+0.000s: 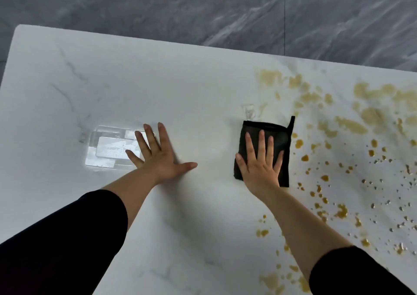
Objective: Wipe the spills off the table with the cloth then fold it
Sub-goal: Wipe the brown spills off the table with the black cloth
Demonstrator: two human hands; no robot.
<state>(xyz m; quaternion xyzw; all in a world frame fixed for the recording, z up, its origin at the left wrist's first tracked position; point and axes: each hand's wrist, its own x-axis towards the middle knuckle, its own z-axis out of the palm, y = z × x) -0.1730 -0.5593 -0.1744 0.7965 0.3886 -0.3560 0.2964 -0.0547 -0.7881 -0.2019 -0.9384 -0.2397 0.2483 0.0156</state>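
A black cloth (279,136), folded into a small square with a hanging loop at its far right corner, lies on the white marble table (158,80). My right hand (259,161) presses flat on it with fingers spread. Yellow-brown spills (352,125) cover the table to the right of the cloth, as smears at the far side and as small drops (340,211) nearer to me. My left hand (158,152) rests palm down on the bare tabletop to the left, fingers apart, holding nothing.
A bright window reflection (108,150) shines on the table just left of my left hand. The table's far edge (203,44) runs diagonally, with grey marbled floor (203,8) beyond it. More spill patches (282,281) lie near my right forearm.
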